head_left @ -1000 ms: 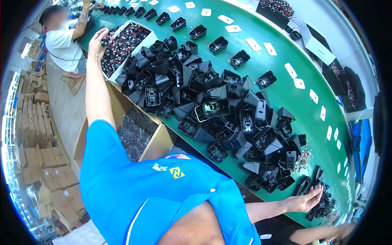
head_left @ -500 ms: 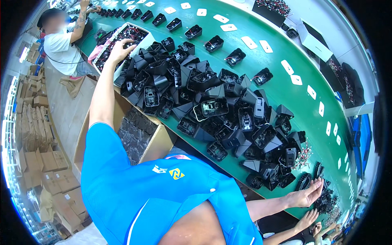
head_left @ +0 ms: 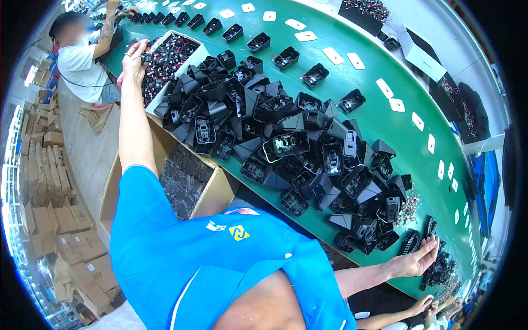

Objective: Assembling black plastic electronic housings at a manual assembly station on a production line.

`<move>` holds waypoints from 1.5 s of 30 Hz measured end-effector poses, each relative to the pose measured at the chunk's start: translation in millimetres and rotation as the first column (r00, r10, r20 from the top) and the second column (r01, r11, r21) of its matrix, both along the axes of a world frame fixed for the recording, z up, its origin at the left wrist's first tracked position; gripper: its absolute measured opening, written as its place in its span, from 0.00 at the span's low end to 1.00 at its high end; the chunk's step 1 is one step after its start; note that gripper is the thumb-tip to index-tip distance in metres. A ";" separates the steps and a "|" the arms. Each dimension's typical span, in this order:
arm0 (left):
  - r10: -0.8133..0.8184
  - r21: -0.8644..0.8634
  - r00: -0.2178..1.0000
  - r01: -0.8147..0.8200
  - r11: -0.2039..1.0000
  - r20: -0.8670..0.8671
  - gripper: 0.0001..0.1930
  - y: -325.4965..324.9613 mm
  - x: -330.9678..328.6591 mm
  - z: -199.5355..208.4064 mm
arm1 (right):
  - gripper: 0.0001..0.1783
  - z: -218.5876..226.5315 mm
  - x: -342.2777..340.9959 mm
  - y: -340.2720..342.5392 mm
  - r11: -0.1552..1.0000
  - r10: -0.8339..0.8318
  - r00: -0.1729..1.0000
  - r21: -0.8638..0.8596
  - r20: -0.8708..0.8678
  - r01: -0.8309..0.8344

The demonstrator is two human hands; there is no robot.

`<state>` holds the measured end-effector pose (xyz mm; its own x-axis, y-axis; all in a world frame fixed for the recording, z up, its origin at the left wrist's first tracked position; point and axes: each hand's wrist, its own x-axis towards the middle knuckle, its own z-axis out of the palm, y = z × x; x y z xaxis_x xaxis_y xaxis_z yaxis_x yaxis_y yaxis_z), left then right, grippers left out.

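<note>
My left hand (head_left: 133, 61) is raised at the left edge of a white box (head_left: 192, 59) filled with small wired parts (head_left: 165, 61) in red, black and white. Its thumb and fingers are drawn together; what they hold, if anything, is too small to make out. Far to the right, my right hand (head_left: 413, 260) hovers by a heap of small black parts (head_left: 438, 270), fingertips pressed together, any content hidden. Between the hands lies a large pile of black plastic housings (head_left: 286, 144), most showing their hollow insides.
On the green belt (head_left: 379, 132), black housings (head_left: 314, 75) and white plates (head_left: 333, 55) stand in rows. An open carton (head_left: 217, 192) of dark wrapped pieces is beside me. A co-worker (head_left: 82, 66) sits far left; another person's hand (head_left: 421, 304) is at lower right.
My left hand has moved left from above the wired parts to the box's edge, fingers closing together. The rows on the belt have shifted slightly up and left. My right hand stays nearly still.
</note>
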<state>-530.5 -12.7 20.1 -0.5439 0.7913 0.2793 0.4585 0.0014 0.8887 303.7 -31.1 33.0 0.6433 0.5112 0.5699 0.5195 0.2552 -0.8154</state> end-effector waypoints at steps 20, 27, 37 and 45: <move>-0.621 0.632 0.503 0.176 0.754 0.601 0.14 82.6 101.9 87.4 | 0.17 68.6 -114.5 71.6 0.792 0.610 0.792 -0.029 0.024 -0.610; -0.710 0.445 0.319 0.601 0.664 0.628 0.14 160.8 412.8 87.6 | 0.55 55.8 -228.0 164.8 0.096 0.915 0.184 -0.250 -0.359 -0.963; -0.574 -0.071 0.671 0.676 0.733 0.469 0.13 253.6 581.6 17.7 | 0.24 -2.6 -73.7 224.6 0.392 0.653 0.386 -0.146 -0.651 -0.909; -0.585 -0.275 0.760 0.649 0.710 0.282 0.12 288.4 582.0 -2.6 | 0.24 -33.1 8.6 260.9 0.458 0.588 0.690 -0.529 -0.421 -0.714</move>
<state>51.5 275.6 17.5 0.0890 0.9894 -0.1144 0.3151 0.0810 0.9456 312.3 229.8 -0.2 0.0119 0.9924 -0.1222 0.2727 -0.1208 -0.9545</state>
